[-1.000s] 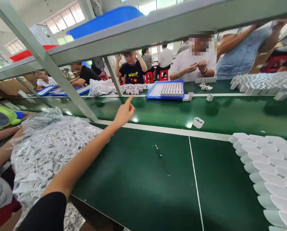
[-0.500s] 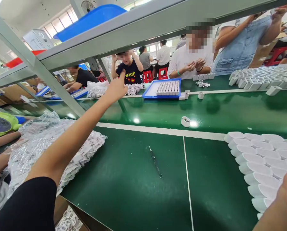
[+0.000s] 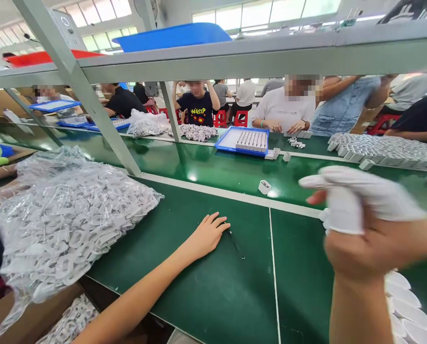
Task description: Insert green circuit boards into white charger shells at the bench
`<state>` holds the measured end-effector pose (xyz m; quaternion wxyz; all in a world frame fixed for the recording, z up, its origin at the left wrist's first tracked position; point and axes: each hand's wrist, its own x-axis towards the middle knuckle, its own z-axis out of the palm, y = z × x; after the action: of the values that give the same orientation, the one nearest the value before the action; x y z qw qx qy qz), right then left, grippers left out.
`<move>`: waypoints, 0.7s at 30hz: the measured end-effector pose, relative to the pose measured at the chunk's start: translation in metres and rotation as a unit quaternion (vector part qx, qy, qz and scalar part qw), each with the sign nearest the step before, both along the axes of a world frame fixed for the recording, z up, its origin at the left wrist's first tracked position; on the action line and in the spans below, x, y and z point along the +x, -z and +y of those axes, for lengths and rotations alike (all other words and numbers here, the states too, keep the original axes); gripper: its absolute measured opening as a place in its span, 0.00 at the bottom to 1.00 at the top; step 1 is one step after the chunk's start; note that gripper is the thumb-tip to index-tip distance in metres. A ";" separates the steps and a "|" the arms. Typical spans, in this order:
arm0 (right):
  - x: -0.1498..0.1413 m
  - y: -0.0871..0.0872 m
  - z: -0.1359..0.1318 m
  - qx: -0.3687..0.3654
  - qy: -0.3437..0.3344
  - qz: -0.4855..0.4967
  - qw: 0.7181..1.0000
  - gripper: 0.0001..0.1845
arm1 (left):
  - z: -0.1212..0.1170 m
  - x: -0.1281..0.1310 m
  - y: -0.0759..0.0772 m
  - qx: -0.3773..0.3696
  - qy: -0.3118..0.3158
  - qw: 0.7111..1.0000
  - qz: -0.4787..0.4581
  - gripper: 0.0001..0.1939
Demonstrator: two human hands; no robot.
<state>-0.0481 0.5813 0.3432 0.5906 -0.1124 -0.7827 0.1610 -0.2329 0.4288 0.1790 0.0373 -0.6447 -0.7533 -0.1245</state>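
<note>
My left hand [image 3: 206, 235] lies flat on the green bench, fingers stretched out, their tips touching the near end of a thin dark tweezer-like tool [image 3: 236, 244]. My right hand [image 3: 371, 229] is raised close to the camera and blurred. Its fingers wear white finger cots and are closed on a white plastic piece [image 3: 342, 210]. Rows of white oval shells [image 3: 399, 296] lie on the bench under and behind that hand.
A clear bag of small white parts [image 3: 66, 215] fills the bench's left side. One white part [image 3: 264, 187] rides the belt [image 3: 213, 165] beyond the white strip. A blue tray of parts [image 3: 245, 141] and several seated workers are across it. Grey shelf struts [image 3: 102, 124] rise overhead.
My left hand came down from pointing across the belt and now rests flat by the dark tool. My right hand rose into view, closed on a white piece.
</note>
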 end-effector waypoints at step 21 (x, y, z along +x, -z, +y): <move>0.015 0.145 -0.011 0.170 -0.069 -0.325 0.928 0.16 | -0.006 0.024 -0.011 0.123 0.079 0.980 -0.132 0.05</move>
<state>-0.0334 0.5707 0.1985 0.3011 -0.0020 -0.9534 0.0201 -0.2089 0.4229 0.1902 0.0067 -0.6705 -0.6772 -0.3028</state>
